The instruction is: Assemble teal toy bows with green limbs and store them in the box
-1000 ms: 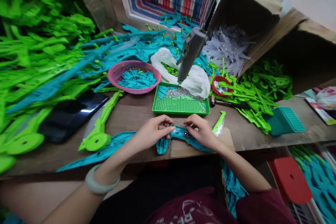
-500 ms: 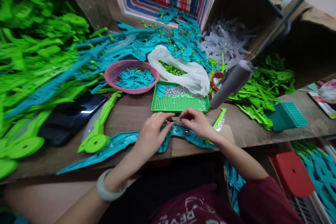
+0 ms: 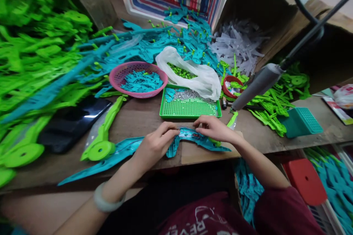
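Blue plastic makes up the long piece [image 3: 208, 143] on the table [image 3: 135, 114], and its middle lies right between your two hands. Its long, thin end points to 8 o'clock, past your left wrist, and its short end points to 4 o'clock, over the flat brown card [image 3: 193, 156]. One stubby bit sticks out toward you, near 6 o'clock. Your left hand [image 3: 154, 143] has its thumb and finger close together at the piece, but I can't tell if they pinch anything. Your right hand [image 3: 213, 129] is bent over the far edge, not spread wide; I can't tell if it touches. The little dark part with red bits [image 3: 196, 135] is nearer your right hand, at about 6 o'clock from those fingertips. The green tray [image 3: 190, 108] sits at 12 o'clock. The gray screwdriver [image 3: 257, 83] hangs at 2 o'clock from your right hand.
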Available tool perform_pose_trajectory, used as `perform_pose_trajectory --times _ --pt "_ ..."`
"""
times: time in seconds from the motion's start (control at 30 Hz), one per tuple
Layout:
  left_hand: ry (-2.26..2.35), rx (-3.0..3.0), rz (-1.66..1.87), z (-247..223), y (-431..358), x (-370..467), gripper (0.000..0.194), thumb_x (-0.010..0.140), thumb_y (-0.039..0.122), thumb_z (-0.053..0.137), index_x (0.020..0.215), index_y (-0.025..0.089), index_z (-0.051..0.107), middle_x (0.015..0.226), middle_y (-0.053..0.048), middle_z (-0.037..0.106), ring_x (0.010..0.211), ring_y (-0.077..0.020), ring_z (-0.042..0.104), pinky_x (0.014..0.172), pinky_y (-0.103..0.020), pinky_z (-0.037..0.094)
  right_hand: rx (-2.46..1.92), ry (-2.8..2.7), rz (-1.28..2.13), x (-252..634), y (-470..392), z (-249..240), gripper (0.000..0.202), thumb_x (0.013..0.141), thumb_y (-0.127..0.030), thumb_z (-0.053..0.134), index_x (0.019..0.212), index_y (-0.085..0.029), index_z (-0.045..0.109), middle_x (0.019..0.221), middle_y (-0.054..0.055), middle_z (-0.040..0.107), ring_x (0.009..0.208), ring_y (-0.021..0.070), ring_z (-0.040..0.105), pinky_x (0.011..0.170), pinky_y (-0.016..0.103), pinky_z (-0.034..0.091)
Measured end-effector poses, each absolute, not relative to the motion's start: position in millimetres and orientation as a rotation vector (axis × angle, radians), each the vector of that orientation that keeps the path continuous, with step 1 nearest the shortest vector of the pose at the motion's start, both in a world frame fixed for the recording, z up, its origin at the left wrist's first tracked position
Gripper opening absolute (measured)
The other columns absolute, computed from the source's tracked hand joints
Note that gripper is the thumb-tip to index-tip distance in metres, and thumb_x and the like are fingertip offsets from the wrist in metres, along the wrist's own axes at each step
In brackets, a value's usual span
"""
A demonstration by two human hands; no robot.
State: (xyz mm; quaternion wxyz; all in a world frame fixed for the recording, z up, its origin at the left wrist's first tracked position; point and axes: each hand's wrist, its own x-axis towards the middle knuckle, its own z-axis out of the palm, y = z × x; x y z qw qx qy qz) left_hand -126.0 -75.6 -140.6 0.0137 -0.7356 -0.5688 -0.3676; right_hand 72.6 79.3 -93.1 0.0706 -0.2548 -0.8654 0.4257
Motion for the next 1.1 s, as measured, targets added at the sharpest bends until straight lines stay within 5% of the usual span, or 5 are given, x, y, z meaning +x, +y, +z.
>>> perform_pose_trajectory --times 0.17,0.47,0.63,0.93,1.1 --pt "-1.650 -2.388 -1.334 -145.6 -77.0 -122.2 0.024 0.100 0.011 0.047 0.102 0.020 0.069 0.112 -0.009 0.071 0.106 -0.0189 0.070 0.093 -0.031 0.059 -0.546 -2.594 1.413 55.6 79.6 -94.0 0.032 0.094 -0.016 0.055 0.124 -0.015 0.065 0.112 0.009 0.074 0.083 0.0142 0.066 0.078 0.028 0.051" --pt "-1.883 -1.991 -1.535 -144.3 -73.0 -109.9 0.015 0.097 0.012 0.056 0.093 0.019 0.069 0.103 -0.007 0.073 0.098 -0.0180 0.071 0.086 -0.032 0.060 -0.369 -2.806 1.259 30.6 88.5 -92.0 0.033 0.088 -0.003 0.050 0.110 -0.016 0.071 0.100 0.006 0.073 0.095 0.0189 0.065 0.090 0.033 0.049" --pt "-1.984 -1.952 -1.793 -143.2 -74.6 -106.7 0.012 0.094 0.012 0.059 0.088 0.020 0.066 0.102 -0.006 0.073 0.098 -0.0179 0.071 0.086 -0.033 0.060 -0.389 -2.813 1.202 33.7 77.8 -99.8 0.029 0.088 -0.013 0.062 0.117 -0.012 0.068 0.106 0.011 0.069 0.095 0.0210 0.064 0.087 0.033 0.049" --pt "-2.001 -1.877 -1.711 -144.3 -85.6 -108.2 0.012 0.094 0.010 0.060 0.089 0.020 0.065 0.102 -0.005 0.071 0.096 -0.0165 0.070 0.087 -0.032 0.057 -0.559 -2.492 1.284 41.2 80.7 -98.7 0.016 0.087 -0.009 0.053 0.085 -0.017 0.066 0.088 0.003 0.068 0.084 0.0154 0.062 0.079 0.028 0.045" --pt "-2.229 -1.667 -1.861 -146.9 -82.1 -106.0 0.008 0.091 0.018 0.061 0.084 0.020 0.063 0.097 -0.003 0.068 0.092 -0.0174 0.069 0.077 -0.029 0.056 -0.238 -2.712 1.325 63.1 83.4 -82.8 0.017 0.080 -0.004 0.050 0.077 -0.018 0.059 0.079 0.000 0.059 0.080 0.0157 0.053 0.078 0.029 0.043"
